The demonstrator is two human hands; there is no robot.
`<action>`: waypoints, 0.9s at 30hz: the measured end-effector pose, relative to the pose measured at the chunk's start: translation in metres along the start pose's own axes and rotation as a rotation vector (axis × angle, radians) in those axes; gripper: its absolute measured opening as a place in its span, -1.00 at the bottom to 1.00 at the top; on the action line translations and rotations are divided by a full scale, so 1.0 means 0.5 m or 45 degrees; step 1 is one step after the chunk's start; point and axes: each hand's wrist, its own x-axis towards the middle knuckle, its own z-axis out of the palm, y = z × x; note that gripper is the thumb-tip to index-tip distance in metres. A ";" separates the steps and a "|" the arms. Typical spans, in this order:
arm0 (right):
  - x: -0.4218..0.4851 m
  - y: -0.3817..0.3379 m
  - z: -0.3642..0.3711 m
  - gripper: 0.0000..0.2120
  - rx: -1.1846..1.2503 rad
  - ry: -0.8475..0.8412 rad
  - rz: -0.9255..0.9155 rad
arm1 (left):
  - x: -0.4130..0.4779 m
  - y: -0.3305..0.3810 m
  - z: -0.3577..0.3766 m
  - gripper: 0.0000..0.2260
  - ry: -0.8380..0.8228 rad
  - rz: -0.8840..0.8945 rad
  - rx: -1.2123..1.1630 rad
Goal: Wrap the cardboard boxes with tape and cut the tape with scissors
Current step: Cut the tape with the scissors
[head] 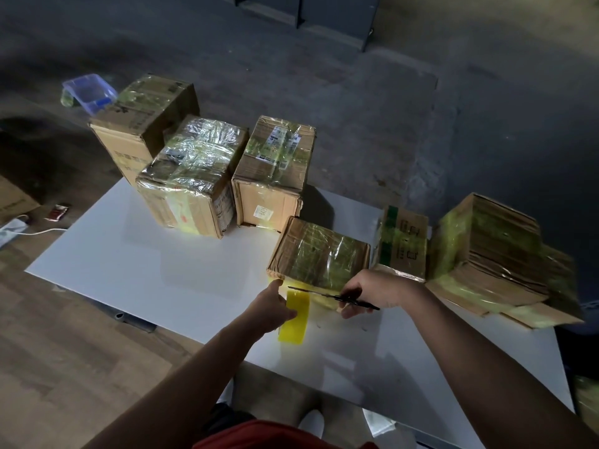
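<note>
- White flat tabletop, low over a wood-grain floor.
- At the far edge, three tape-wrapped brown cardboard boxes: a tall one at far left, a shiny film-covered one just beside it, a labelled one to its right.
- Nearer, right of centre, a low brown cardboard box under clear tape.
- Beside that, a small upright box with a green strip.
- Far right, a taped bundle of flattened cardboard sheets, overhanging the table's edge.

white table | blue plastic tub on floor | white cable
</note>
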 end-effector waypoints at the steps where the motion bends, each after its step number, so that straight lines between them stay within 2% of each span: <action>1: -0.001 0.004 0.000 -0.87 -0.005 0.010 -0.011 | 0.000 0.002 0.000 -0.28 -0.001 0.002 0.009; 6: -0.005 0.012 0.002 -0.84 -0.012 0.030 -0.065 | 0.000 0.008 -0.010 -0.28 -0.039 0.015 0.071; 11: -0.013 -0.010 0.001 -0.73 -0.094 0.033 -0.020 | 0.003 0.005 -0.015 -0.27 -0.042 0.031 0.119; 16: -0.009 -0.027 0.013 -0.72 -0.321 0.068 0.056 | 0.004 -0.006 -0.008 -0.14 -0.103 0.043 0.122; 20: -0.022 -0.022 0.016 -0.68 -0.304 0.104 0.066 | 0.010 -0.016 -0.020 -0.13 -0.083 0.071 0.076; 23: -0.043 -0.003 0.022 -0.70 -0.286 0.134 0.100 | 0.013 -0.016 -0.019 -0.26 -0.088 0.047 0.117; 27: -0.081 0.052 0.033 -0.78 -0.104 0.205 0.166 | 0.014 -0.015 0.005 -0.64 -0.108 0.037 0.230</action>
